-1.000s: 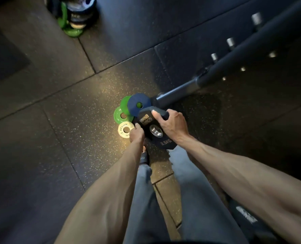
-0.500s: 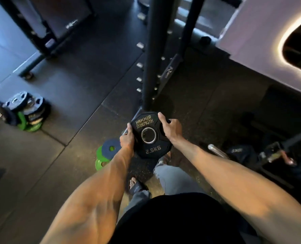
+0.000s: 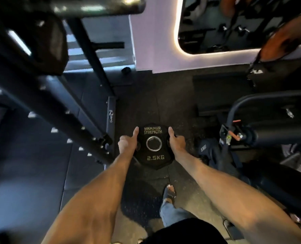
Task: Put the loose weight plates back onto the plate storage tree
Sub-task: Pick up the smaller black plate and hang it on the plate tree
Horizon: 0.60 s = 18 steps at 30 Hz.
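Carrying step: left hand [image 3: 127,143] & right hand [image 3: 177,142] both clamped on edges of black 2.5kg plate [image 3: 154,144], held face-up in front of body above rubber floor [image 3: 172,95]; next, prob needs locating a free peg on storage tree, none clearly visible.

Black plate [image 3: 154,146] marked HAMMER STRENGTH, 2.5KG, held face-up above floor [image 3: 174,99]. Left hand [image 3: 127,142] grips left edge, right hand [image 3: 176,142] right edge, thumbs on top face. Dark rack upright [image 3: 45,103] at left. Sandalled foot [image 3: 169,193] below plate.
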{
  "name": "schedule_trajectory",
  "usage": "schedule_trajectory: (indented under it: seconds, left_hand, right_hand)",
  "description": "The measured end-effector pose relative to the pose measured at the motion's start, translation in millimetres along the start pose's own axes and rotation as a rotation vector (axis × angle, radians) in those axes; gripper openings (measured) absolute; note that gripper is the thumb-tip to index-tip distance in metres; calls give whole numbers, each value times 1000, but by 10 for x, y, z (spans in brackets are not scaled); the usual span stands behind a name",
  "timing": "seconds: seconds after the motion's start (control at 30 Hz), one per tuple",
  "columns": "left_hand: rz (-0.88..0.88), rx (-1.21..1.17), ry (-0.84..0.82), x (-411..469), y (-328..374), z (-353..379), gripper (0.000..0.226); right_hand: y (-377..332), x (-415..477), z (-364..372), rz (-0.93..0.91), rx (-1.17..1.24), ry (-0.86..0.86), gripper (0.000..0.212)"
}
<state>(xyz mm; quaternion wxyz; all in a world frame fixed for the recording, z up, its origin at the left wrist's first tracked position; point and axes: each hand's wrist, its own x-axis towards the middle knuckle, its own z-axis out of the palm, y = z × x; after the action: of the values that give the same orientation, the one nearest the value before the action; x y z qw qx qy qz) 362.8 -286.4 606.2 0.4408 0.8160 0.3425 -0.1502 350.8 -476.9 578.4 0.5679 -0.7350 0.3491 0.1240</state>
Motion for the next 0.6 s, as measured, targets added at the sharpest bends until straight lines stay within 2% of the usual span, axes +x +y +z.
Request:
schedule_trajectory:
  seconds: [0.13,0.3,0.6]
  left_hand:
    - [81,27,-36,279,735,375,79]
    - [185,49,-58,610,1619,663,64]
    - [275,41,-140,1464,2701,1207,64]
  right_hand:
    - [-402,549,-328,24,105,61,61]
    - [-987,1089,-586,13,194,126,56]
    - [-1790,2142,-709,28,147,234,67]
